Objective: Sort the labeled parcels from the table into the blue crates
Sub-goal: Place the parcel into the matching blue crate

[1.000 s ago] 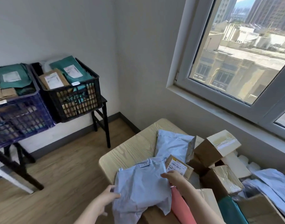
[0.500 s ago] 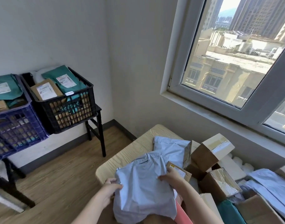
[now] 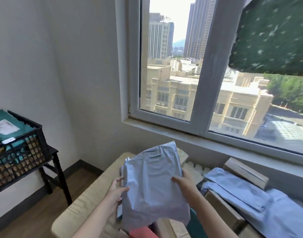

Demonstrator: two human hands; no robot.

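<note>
I hold a grey plastic mailer parcel (image 3: 154, 182) upright above the light wooden table (image 3: 88, 200). My left hand (image 3: 117, 188) grips its left edge and my right hand (image 3: 183, 182) grips its right edge. No label shows on the side facing me. A dark crate (image 3: 21, 157) stands at the far left on a black stand, holding a green mailer with a white label (image 3: 5, 128). The blue crate is out of view.
More grey mailers (image 3: 247, 198) and cardboard boxes (image 3: 245, 170) crowd the table's right side under the window sill (image 3: 216, 140). A pink parcel (image 3: 142, 232) and a teal one lie below the held mailer. Wooden floor lies between the table and the black stand (image 3: 59, 174).
Both hands have lifted the grey mailer off the table and tilted it upright. The view has swung right and up, so the blue crate has left the frame.
</note>
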